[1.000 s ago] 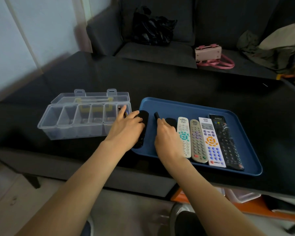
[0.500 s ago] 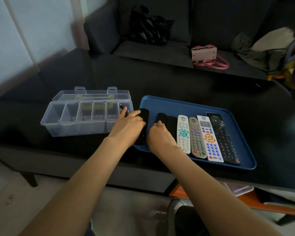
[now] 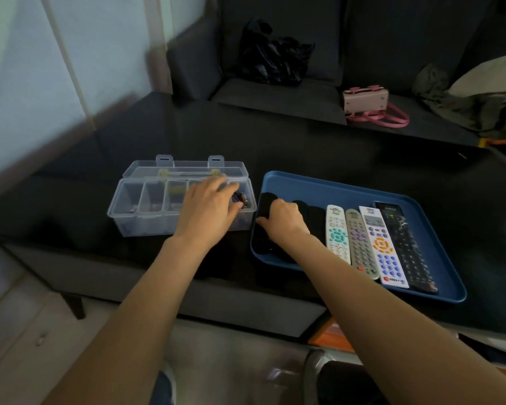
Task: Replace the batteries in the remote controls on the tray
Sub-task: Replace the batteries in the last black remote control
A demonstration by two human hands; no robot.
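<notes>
A blue tray (image 3: 336, 187) on the dark table holds several remotes side by side. From the right they are a black one (image 3: 405, 247), a white one with orange keys (image 3: 383, 247), a grey one (image 3: 360, 244) and a white one with teal keys (image 3: 337, 233). Black remotes lie left of these. My right hand (image 3: 284, 222) grips the leftmost black remote (image 3: 263, 232), thumb at its left edge. My left hand (image 3: 208, 207) reaches, fingers spread, into the right end compartment of a clear plastic box (image 3: 146, 207), touching the batteries (image 3: 241, 197) there.
The box's lid stands open behind its compartments. Beyond the table (image 3: 304, 141) is a dark sofa with a black bag (image 3: 275, 59), a pink handbag (image 3: 365, 100) and a heap of clothes (image 3: 479, 89). An orange item (image 3: 327, 334) shows under the table's front edge.
My left hand has left the black remote and moved left into the box's end compartment. My right hand has shifted left onto the leftmost black remote.
</notes>
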